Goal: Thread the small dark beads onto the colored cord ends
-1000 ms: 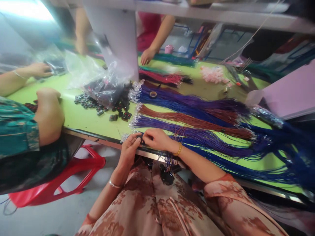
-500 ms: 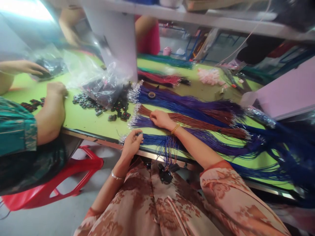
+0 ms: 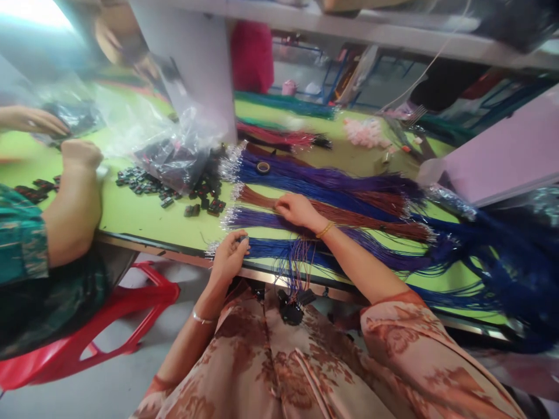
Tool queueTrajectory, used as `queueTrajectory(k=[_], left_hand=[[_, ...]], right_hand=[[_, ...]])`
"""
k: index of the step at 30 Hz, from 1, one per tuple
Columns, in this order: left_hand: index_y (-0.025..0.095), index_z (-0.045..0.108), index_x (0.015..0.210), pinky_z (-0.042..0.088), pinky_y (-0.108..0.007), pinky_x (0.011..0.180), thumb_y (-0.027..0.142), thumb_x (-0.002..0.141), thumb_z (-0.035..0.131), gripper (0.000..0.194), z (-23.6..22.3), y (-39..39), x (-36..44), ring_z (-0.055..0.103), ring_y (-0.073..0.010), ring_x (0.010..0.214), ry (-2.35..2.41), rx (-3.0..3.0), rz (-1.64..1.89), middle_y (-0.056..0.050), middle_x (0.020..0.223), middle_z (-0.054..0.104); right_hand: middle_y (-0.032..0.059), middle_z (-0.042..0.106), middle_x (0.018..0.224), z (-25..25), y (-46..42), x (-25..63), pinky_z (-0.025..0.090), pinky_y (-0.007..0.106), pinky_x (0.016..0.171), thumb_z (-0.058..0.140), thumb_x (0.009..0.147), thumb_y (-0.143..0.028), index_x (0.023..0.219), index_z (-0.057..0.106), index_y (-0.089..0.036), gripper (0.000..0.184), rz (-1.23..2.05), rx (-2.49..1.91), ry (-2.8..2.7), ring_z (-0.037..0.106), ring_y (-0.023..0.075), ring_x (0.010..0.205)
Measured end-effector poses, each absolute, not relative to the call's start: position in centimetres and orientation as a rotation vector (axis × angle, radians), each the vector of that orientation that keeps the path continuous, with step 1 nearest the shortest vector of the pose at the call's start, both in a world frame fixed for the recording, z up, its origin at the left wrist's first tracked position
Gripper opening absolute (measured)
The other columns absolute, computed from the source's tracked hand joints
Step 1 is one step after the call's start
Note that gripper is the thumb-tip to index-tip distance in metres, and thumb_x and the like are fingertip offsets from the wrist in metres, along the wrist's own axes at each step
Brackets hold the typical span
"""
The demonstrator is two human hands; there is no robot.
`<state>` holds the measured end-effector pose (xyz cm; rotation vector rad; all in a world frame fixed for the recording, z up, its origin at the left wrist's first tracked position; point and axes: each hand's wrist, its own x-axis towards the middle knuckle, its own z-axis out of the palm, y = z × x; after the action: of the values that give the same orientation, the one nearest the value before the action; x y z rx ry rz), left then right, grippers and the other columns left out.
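Observation:
My left hand (image 3: 230, 255) is closed in a pinch at the table's front edge, around a small dark connector (image 3: 241, 238) mostly covered by the fingers. It rests by the silver-tipped end of a blue wire bundle (image 3: 266, 247). My right hand (image 3: 299, 210) lies over the brown wire bundle (image 3: 255, 198), thumb and fingertips pinched on brown wire; how many strands is hidden. Between the two bundles runs a purple-blue wire bundle (image 3: 253, 219). Wires hang over the edge in front of me to a cluster of black connectors (image 3: 292, 311).
Loose black connectors (image 3: 163, 192) lie left of the bundles, beside a clear plastic bag (image 3: 170, 157). A tape roll (image 3: 262, 167) sits on the rear wires. At left, a co-worker's arm (image 3: 76, 192) rests on the table above a red stool (image 3: 144, 314). A shelf (image 3: 349, 26) spans overhead.
My right hand has slid rightward along the brown bundle, away from its silver-tipped end. My left hand keeps its pinch near the blue bundle. The whole view has shifted slightly.

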<state>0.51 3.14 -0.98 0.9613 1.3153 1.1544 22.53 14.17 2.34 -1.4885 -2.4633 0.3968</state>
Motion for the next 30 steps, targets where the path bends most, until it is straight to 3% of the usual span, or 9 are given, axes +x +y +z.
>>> queueTrajectory(k=[8,23,30], left_hand=[[0.014,0.064,0.097,0.05,-0.023,0.062,0.033,0.067,0.074,0.036,-1.0,3.1,0.4,0.062,-0.0123,0.067,1.276,0.947,1.172,-0.001,0.076,0.064],[0.016,0.064,0.096,0.049,-0.024,0.062,0.033,0.067,0.075,0.035,-1.3,2.9,0.5,0.061,-0.0129,0.065,1.273,0.946,1.179,0.0,0.07,0.063],[0.017,0.065,0.095,0.048,-0.024,0.061,0.03,0.067,0.074,0.032,-1.4,2.8,0.6,0.058,-0.0114,0.063,1.247,0.951,1.199,0.0,0.072,0.062]], right_hand=[[0.0079,0.071,0.096,2.2,13.9,22.5,0.038,0.027,0.071,0.052,0.085,-0.024,0.091,0.072,-0.019,0.022,0.287,-1.621,-2.599,0.06,0.02,0.086],[0.0208,0.068,0.099,2.4,13.6,21.4,0.038,0.031,0.068,0.043,0.09,-0.022,0.098,0.065,-0.009,0.026,0.182,-1.756,-2.695,0.064,0.0271,0.084],[0.0092,0.07,0.087,2.6,13.3,22.0,0.034,0.028,0.066,0.046,0.086,-0.023,0.098,0.061,-0.015,0.02,0.311,-1.584,-2.532,0.058,0.0198,0.073]])
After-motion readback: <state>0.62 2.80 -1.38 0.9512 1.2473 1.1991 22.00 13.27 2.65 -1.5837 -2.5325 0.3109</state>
